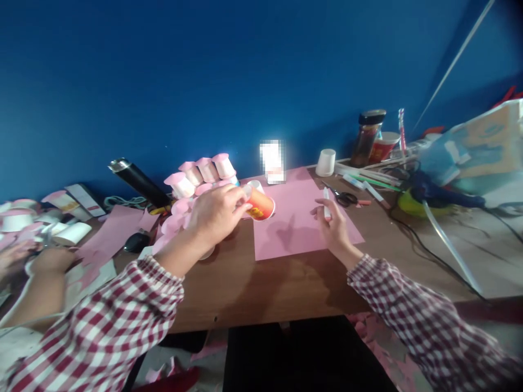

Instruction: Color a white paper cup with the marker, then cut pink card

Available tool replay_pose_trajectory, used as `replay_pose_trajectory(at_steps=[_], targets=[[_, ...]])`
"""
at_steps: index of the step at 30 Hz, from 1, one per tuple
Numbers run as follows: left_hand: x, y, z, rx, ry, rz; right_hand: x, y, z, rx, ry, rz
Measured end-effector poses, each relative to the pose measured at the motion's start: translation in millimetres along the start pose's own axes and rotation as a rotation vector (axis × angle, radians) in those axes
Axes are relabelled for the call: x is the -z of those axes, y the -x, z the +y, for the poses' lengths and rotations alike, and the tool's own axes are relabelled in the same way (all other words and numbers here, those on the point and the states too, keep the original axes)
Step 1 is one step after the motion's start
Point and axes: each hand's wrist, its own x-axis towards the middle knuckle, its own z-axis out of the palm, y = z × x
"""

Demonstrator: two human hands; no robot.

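My left hand (216, 212) grips a red-orange paper cup (261, 206) near its base. The cup lies tilted on its side, its white-rimmed mouth facing right, above the left part of a pink paper sheet (302, 228). Over the sheet's right side, my right hand (334, 226) has its fingers closed round a slim white pen (326, 202), held upright. A white paper cup (256, 186) shows partly behind the red-orange one. Just behind my left hand stand several white cups with pink paper tops (208, 170), and pink paper pieces (180, 208) lie beside it.
Black scissors (346, 198), pens (373, 179) and an upturned white cup (326, 162) are right of the sheet. A dark bottle (368, 139) stands near the wall. Leftward are a black flask (139, 182), a mouse (137, 243) and another person's hands (51, 261).
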Motion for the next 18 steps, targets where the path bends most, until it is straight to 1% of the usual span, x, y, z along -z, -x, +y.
replay_pose_trajectory(at_steps=[1, 3, 4, 6, 8, 9, 12, 14, 15, 17, 18], targets=[[0.0, -3.8, -1.2, 0.058, 0.100, 0.058, 0.9, -1.2, -0.7, 0.000, -0.015, 0.013], [-6.3, -11.6, -0.4, 0.190, 0.348, 0.157, 3.0, -3.0, -2.1, -0.007, -0.038, 0.038], [-12.3, -15.5, 1.4, 0.265, 0.507, 0.200, 4.0, -3.6, -2.6, -0.015, -0.047, 0.044], [-28.1, -22.1, 7.2, 0.440, 0.829, 0.243, 5.7, -3.8, -2.9, -0.039, -0.067, 0.039], [-47.1, -26.2, 15.4, 0.615, 1.236, 0.238, 6.6, -3.4, -3.1, -0.063, -0.092, 0.026], [-57.2, -27.0, 20.3, 0.682, 1.423, 0.189, 6.8, -3.1, -3.5, -0.064, -0.103, 0.023], [-88.2, -24.7, 38.8, 0.891, 1.857, 0.214, 7.0, -2.4, -6.0, -0.033, -0.152, 0.017], [-107.6, -20.8, 53.3, 1.038, 2.034, 0.209, 7.4, -2.4, -8.3, -0.008, -0.191, -0.014], [-116.2, -18.7, 60.7, 1.086, 2.084, 0.210, 7.6, -2.5, -9.2, 0.000, -0.207, -0.037], [-130.0, -14.5, 74.6, 1.149, 2.114, 0.194, 7.8, -2.8, -10.4, 0.017, -0.224, -0.078], [-135.0, -12.5, 80.6, 1.158, 2.132, 0.179, 7.8, -2.8, -10.5, 0.025, -0.227, -0.087]])
